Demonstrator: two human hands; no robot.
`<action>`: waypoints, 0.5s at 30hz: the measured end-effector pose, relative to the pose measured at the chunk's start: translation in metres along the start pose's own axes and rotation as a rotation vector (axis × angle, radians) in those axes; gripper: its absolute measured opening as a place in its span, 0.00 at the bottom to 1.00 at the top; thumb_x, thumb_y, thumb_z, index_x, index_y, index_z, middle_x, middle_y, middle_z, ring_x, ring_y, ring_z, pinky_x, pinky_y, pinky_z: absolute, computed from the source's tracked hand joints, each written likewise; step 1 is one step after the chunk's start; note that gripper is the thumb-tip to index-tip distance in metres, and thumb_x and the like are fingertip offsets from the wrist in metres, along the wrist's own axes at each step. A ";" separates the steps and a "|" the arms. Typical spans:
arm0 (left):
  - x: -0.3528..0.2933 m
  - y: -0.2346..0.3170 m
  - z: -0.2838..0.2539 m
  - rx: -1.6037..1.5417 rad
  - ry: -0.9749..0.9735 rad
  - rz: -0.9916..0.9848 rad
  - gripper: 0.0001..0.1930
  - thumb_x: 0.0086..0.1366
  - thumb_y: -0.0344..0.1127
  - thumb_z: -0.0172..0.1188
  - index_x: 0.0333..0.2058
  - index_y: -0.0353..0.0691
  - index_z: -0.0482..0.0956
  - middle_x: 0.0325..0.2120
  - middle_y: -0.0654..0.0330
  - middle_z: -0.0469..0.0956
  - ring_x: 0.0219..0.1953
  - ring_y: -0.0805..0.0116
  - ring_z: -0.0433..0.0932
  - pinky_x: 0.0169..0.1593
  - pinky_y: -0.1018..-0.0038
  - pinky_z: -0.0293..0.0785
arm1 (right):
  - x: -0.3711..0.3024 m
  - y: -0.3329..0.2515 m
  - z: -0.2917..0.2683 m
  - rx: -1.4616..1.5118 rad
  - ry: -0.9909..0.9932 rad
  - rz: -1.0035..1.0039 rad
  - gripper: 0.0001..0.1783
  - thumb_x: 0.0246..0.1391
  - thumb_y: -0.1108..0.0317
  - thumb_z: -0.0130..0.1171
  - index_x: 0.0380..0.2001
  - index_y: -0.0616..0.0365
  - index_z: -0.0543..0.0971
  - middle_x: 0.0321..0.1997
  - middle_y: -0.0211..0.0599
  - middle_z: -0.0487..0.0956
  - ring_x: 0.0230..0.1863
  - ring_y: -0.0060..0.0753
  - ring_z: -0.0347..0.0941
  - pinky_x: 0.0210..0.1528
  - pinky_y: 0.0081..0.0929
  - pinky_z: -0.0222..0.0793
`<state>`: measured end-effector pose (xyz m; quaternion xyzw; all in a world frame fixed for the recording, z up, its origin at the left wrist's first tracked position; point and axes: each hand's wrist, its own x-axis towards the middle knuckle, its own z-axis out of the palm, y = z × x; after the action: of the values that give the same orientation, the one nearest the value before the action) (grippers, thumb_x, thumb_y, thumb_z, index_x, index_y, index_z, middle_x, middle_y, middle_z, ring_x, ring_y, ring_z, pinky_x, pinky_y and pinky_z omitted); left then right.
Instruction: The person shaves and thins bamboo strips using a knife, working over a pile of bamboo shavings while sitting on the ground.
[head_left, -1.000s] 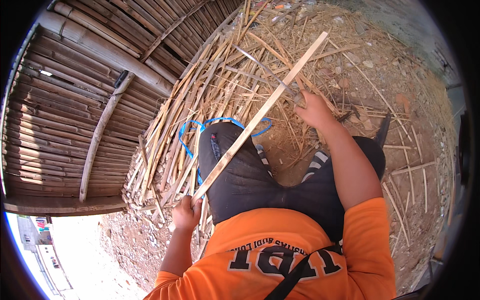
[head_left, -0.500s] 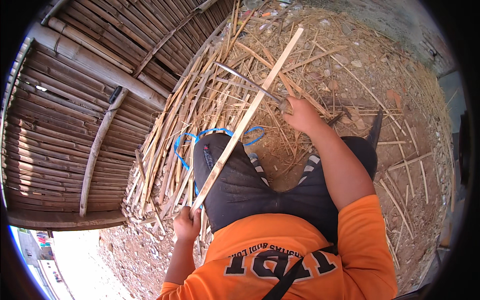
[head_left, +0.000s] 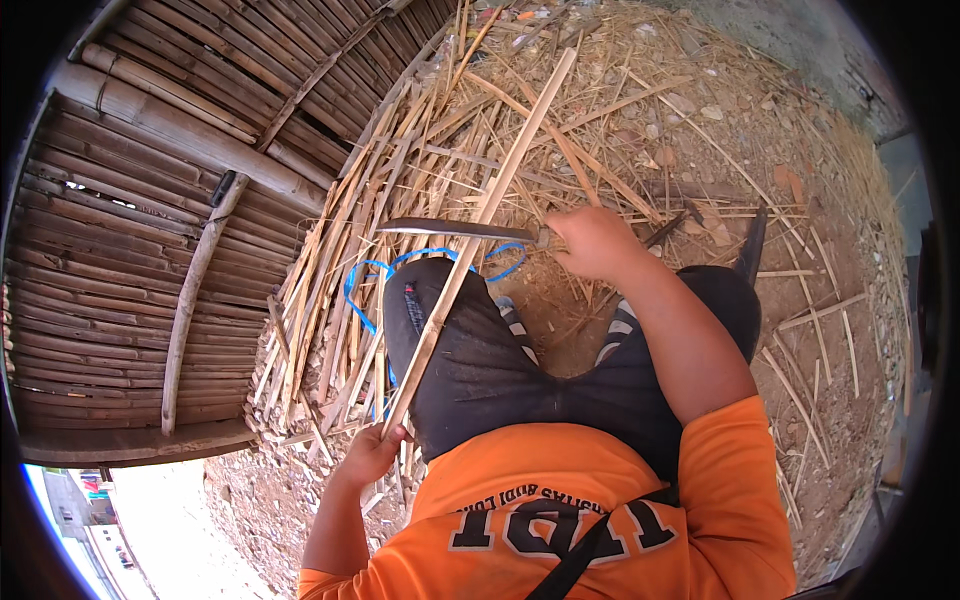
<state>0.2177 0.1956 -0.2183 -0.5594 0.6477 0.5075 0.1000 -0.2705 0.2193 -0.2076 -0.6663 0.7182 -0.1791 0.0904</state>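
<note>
Wood strip (head_left: 460, 282), long & pale, slants from approx. 7 o'clock to betw. 12 & 1. Knife (head_left: 430, 227) crosses it abt mid-length, tip twd 9 o'clock. L hand (head_left: 370, 455) pinches strip's low end betw. thumb & fingers; R hand (head_left: 595, 243), fingers wrapped round knife handle, is apart from strip, at its 3 o'clock.

Smooth metal on the blade (head_left: 430, 228), matt wood on the strip (head_left: 465, 268)! Rough bamboo slats (head_left: 110, 300) left, cloth trousers (head_left: 480, 380) near.
</note>
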 end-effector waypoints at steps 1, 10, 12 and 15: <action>-0.001 -0.008 0.008 0.009 0.084 0.097 0.25 0.74 0.56 0.53 0.36 0.37 0.83 0.22 0.63 0.76 0.23 0.72 0.72 0.30 0.72 0.71 | 0.001 -0.010 0.002 -0.001 -0.049 -0.046 0.14 0.44 0.66 0.65 0.37 0.56 0.79 0.28 0.49 0.81 0.36 0.57 0.79 0.39 0.53 0.74; 0.003 -0.011 0.028 0.096 0.311 0.257 0.30 0.76 0.56 0.47 0.27 0.33 0.76 0.16 0.58 0.71 0.22 0.69 0.70 0.30 0.65 0.70 | 0.018 0.017 0.028 0.236 0.083 0.109 0.17 0.46 0.65 0.67 0.41 0.57 0.79 0.31 0.54 0.81 0.38 0.58 0.80 0.42 0.51 0.75; 0.003 -0.013 0.025 0.057 0.283 0.242 0.30 0.76 0.57 0.47 0.26 0.34 0.75 0.16 0.59 0.70 0.23 0.70 0.69 0.30 0.66 0.69 | 0.020 0.012 0.029 0.209 0.042 0.078 0.17 0.46 0.65 0.67 0.41 0.57 0.79 0.31 0.54 0.81 0.38 0.57 0.80 0.42 0.51 0.76; 0.006 -0.024 0.017 -0.108 0.150 0.188 0.30 0.76 0.56 0.47 0.26 0.33 0.75 0.17 0.59 0.70 0.23 0.71 0.69 0.30 0.67 0.69 | 0.009 -0.029 0.028 0.081 -0.114 -0.080 0.16 0.46 0.65 0.66 0.40 0.56 0.79 0.30 0.51 0.81 0.38 0.57 0.80 0.42 0.51 0.76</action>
<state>0.2280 0.2081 -0.2434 -0.5372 0.6748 0.5054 -0.0269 -0.2341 0.2055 -0.2214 -0.6995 0.6767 -0.1732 0.1510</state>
